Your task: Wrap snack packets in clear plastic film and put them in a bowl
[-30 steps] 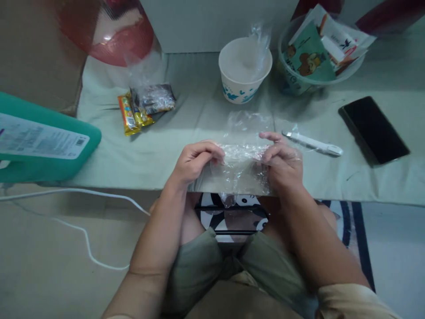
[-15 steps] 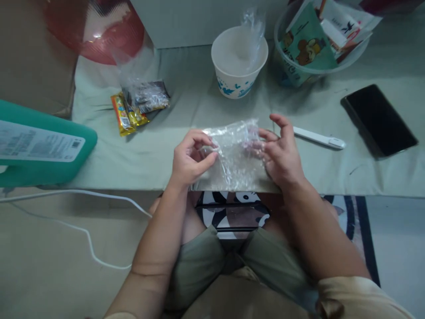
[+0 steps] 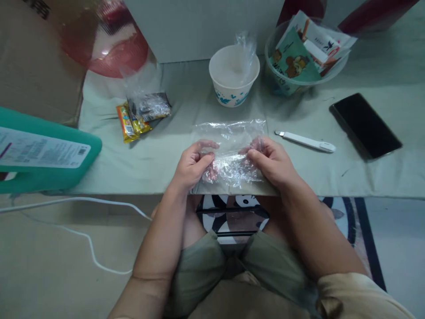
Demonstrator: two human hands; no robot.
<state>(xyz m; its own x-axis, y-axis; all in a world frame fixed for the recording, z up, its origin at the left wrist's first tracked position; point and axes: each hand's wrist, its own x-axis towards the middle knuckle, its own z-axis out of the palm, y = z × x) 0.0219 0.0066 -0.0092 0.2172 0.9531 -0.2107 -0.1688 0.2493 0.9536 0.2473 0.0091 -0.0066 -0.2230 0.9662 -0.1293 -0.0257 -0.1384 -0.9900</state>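
Note:
A clear, crinkled plastic bag [image 3: 229, 166] is stretched between my two hands near the table's front edge. My left hand [image 3: 195, 164] pinches its left side between thumb and fingers. On the opposite side, my right hand [image 3: 270, 159] grips the bag with the thumb on top, and some film lies over its fingertips. Just right of that hand lies a white utility knife [image 3: 305, 141]. Beyond the bag stands a white paper cup [image 3: 229, 91] with blue leaf prints and a crumpled clear plastic bag [image 3: 246, 55] inside it.
Snack packets [image 3: 131, 124] partly under clear film lie at the left, near a green jug [image 3: 49, 155]. A black phone [image 3: 365, 125] rests at the right. A clear tub [image 3: 307, 79] of packets and a red translucent container [image 3: 122, 55] stand behind. A white cable [image 3: 99, 201] hangs below.
My right hand's raised, spread fingers have closed onto the bag's right side. The bag now lies more spread out. The view has shifted slightly.

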